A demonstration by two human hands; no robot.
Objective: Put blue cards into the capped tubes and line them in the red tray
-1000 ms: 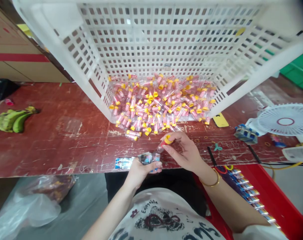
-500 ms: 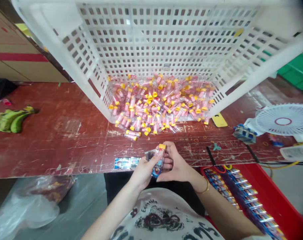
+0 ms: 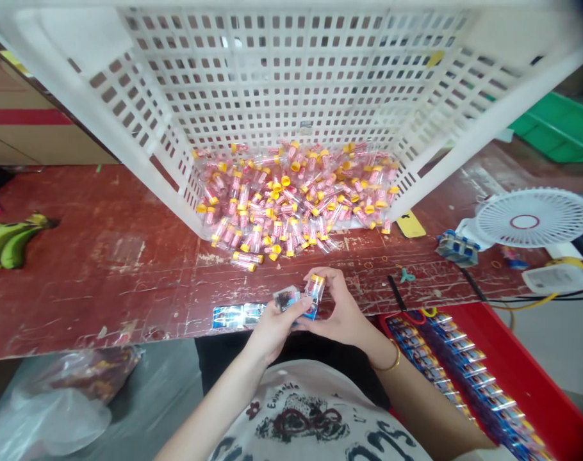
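My left hand (image 3: 273, 328) pinches a small shiny printed packet (image 3: 286, 298) at the near edge of the red table. My right hand (image 3: 338, 308) grips a clear tube with a yellow cap (image 3: 315, 287), held upright and pressed against the packet. Both hands meet just above my lap. A pile of several more yellow-capped tubes (image 3: 291, 198) spills from the tilted white plastic crate (image 3: 128, 121) just beyond my hands. More printed packets (image 3: 236, 315) lie on the table edge to the left of my hands.
A red bin (image 3: 526, 371) of packed items stands at my right. A white fan (image 3: 534, 219), a yellow tag (image 3: 410, 225), cables and small clips lie on the table at right. Bananas (image 3: 8, 234) rest at far left. A plastic bag (image 3: 56, 403) lies on the floor.
My right hand brought the tube from above the table back to my left hand, and the two hands closed together. The tube now stands against the packet.
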